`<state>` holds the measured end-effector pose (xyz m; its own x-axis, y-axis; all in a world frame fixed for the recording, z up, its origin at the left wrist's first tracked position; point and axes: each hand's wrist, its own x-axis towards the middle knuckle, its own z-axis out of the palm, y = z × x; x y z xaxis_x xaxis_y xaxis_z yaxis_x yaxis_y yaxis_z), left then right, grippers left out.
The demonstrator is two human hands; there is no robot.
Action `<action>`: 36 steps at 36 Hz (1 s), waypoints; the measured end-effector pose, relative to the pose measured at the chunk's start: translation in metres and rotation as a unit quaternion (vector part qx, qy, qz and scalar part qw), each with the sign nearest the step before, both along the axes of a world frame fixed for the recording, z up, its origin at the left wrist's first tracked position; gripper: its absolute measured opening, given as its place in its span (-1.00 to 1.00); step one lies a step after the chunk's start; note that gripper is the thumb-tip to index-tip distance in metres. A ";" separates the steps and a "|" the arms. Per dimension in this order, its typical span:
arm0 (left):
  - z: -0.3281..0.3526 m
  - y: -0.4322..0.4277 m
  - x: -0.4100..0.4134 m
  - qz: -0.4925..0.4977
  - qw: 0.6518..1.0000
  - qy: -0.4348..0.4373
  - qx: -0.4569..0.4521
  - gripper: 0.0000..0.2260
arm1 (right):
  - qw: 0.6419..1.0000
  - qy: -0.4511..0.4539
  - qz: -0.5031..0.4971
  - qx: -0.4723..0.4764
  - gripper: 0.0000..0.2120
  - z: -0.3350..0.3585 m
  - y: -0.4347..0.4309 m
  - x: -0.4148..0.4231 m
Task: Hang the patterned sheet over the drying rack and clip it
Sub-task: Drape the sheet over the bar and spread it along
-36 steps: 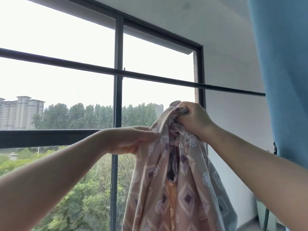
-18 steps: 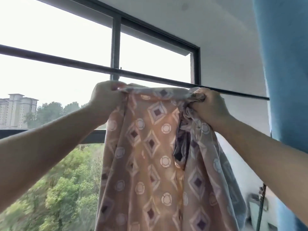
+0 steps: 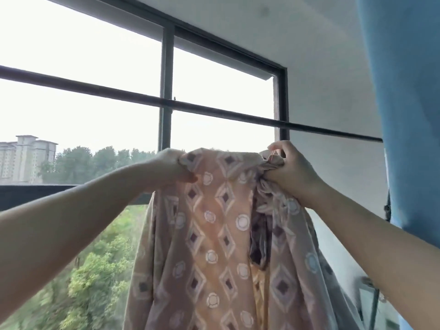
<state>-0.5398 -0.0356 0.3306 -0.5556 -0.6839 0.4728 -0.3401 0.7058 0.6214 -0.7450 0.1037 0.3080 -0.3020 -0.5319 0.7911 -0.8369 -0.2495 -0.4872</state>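
Observation:
The patterned sheet (image 3: 214,234), pinkish-brown with diamonds and circles, hangs down from my two raised hands in front of the window. My left hand (image 3: 171,169) grips its top edge at the left. My right hand (image 3: 288,172) grips a bunched part of the top edge at the right. The stretch of edge between them is pulled roughly level. A thin dark rail (image 3: 214,110) of the drying rack runs across the view just above the hands. The sheet's top edge sits below the rail and does not touch it. No clip is in view.
A dark-framed window (image 3: 166,67) stands behind the rail, with trees and tower blocks outside. A blue cloth (image 3: 409,103) hangs at the right edge, close to my right arm. A grey wall (image 3: 328,96) lies beyond the window frame.
My left hand took hold of the sheet's edge and drew it out to the left, spreading the bunched cloth. Both hands then sank a little below the rail.

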 end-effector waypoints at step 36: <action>-0.018 0.038 0.009 -0.207 0.971 0.000 0.122 -0.62 | 0.978 -0.090 0.109 0.156 -0.78 0.006 -0.007 0.034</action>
